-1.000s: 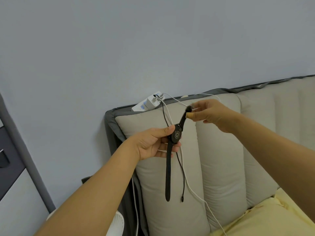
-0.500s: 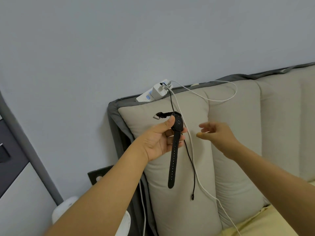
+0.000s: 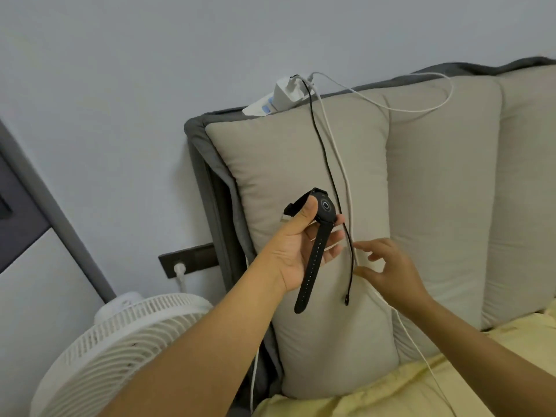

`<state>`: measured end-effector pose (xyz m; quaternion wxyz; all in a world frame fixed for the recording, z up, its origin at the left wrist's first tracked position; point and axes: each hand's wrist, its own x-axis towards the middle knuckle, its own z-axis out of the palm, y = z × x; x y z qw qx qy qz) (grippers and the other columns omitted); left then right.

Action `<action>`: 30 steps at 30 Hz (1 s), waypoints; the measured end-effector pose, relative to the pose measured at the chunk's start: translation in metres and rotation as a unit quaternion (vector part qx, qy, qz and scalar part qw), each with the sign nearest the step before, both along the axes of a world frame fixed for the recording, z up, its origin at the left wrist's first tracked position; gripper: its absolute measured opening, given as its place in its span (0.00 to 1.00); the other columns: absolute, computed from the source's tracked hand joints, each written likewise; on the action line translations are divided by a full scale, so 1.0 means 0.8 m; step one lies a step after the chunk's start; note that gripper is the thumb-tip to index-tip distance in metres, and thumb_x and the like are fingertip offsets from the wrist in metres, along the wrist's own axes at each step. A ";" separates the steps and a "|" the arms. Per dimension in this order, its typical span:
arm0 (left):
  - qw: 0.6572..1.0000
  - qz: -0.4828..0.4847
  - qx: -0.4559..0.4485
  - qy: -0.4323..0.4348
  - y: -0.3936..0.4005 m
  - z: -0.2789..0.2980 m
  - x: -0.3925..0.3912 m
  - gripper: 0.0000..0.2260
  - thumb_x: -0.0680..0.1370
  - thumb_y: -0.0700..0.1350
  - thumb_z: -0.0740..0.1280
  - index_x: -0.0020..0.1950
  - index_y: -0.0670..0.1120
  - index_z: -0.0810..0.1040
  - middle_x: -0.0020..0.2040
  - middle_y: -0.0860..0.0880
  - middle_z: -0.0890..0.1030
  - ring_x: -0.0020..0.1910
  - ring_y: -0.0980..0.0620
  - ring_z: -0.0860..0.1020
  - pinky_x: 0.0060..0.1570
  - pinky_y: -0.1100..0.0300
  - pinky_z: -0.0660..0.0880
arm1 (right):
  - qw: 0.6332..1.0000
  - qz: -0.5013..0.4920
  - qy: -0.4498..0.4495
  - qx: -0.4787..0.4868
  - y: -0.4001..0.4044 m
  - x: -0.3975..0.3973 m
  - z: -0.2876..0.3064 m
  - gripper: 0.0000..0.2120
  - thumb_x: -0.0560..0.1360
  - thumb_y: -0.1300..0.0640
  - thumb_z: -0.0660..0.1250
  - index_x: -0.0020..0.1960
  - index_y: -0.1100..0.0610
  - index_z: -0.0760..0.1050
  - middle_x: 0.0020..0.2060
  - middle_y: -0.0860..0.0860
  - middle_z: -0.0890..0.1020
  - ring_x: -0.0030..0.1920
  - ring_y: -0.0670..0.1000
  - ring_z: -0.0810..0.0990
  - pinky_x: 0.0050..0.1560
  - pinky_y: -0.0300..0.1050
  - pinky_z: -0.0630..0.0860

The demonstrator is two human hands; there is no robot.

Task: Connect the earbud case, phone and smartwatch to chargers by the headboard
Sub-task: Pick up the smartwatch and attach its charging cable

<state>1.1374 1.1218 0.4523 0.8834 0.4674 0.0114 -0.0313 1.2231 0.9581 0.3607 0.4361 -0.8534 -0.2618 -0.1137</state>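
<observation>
**Smartwatch held before the headboard**

Padded headboard [image 3: 436,182] carries the charger block [image 3: 285,94] at its top edge. Left hand [image 3: 298,251] grips the smartwatch [image 3: 323,212]; right hand [image 3: 388,269], fingers spread, touches the dangling black cable [image 3: 328,164].

No text, brand or number can be read anywhere. The smartwatch [image 3: 325,207], held at the scene's middle, shows only a pale ring on its dark round body. The white power strip [image 3: 272,103] on the far headboard top carries small blue marks, too blurred to read.
</observation>
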 end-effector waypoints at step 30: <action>1.000 -0.001 -0.002 0.005 0.003 -0.073 -0.010 0.29 0.47 0.59 0.82 0.43 0.46 0.87 0.45 0.47 0.85 0.39 0.51 0.82 0.44 0.56 0.80 | 0.982 0.013 -0.189 -0.021 -0.001 0.007 -0.058 0.10 0.60 0.61 0.80 0.36 0.55 0.80 0.49 0.54 0.76 0.44 0.56 0.74 0.43 0.42 0.71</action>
